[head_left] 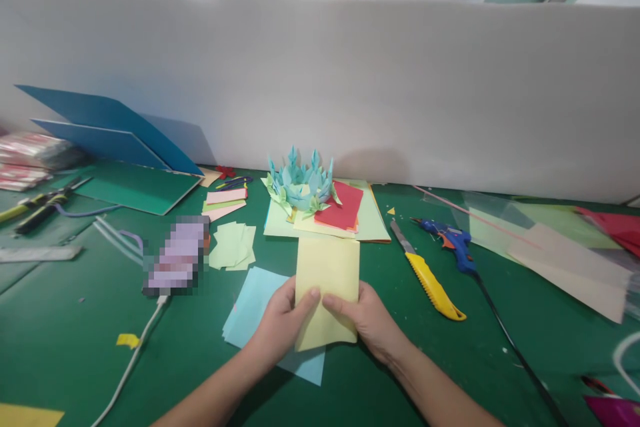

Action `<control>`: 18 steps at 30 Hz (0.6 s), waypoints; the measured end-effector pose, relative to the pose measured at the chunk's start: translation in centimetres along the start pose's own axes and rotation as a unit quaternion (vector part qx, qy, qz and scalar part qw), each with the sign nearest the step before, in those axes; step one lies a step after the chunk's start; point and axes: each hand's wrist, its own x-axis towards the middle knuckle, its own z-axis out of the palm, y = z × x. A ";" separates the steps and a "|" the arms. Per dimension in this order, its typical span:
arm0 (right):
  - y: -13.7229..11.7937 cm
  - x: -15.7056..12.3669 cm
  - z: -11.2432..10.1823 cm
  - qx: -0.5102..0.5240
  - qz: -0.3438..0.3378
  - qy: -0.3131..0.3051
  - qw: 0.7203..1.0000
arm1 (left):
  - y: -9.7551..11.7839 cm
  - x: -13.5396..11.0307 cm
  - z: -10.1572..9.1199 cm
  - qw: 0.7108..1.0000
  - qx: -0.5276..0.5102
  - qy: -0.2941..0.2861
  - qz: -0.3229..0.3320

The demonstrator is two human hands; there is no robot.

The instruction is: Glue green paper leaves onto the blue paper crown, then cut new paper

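Note:
Both my hands hold a pale yellow square of paper (327,273) upright above the green table (75,333). My left hand (281,323) grips its left edge, thumb pressed on the front. My right hand (367,320) grips the lower right edge, thumb also on the front. Under my hands lies a stack of light blue paper sheets (255,303). Behind the yellow sheet stands a folded blue and green paper crown (300,185) on a pile of pale green and red sheets (345,210).
A yellow utility knife (430,280) and a blue glue gun (450,240) with a black cord lie to the right. Light green squares (233,245), pink strips (226,203), a blurred device (176,257) with a white cable, pliers (43,203) and blue boards (115,130) sit at left. A white partition (400,80) closes the back.

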 end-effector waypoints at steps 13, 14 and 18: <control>0.0 0.1 -0.1 -0.019 0.020 -0.011 1.000 | -1.2 0.7 -0.7 0.997 0.055 -0.014 0.046; -0.1 0.1 -0.1 -0.019 0.019 -0.011 1.000 | -1.2 0.7 -0.7 0.997 0.055 -0.014 0.048; -0.1 0.0 0.0 -0.025 0.021 -0.013 0.999 | -1.3 0.7 -0.7 0.997 0.061 -0.020 0.050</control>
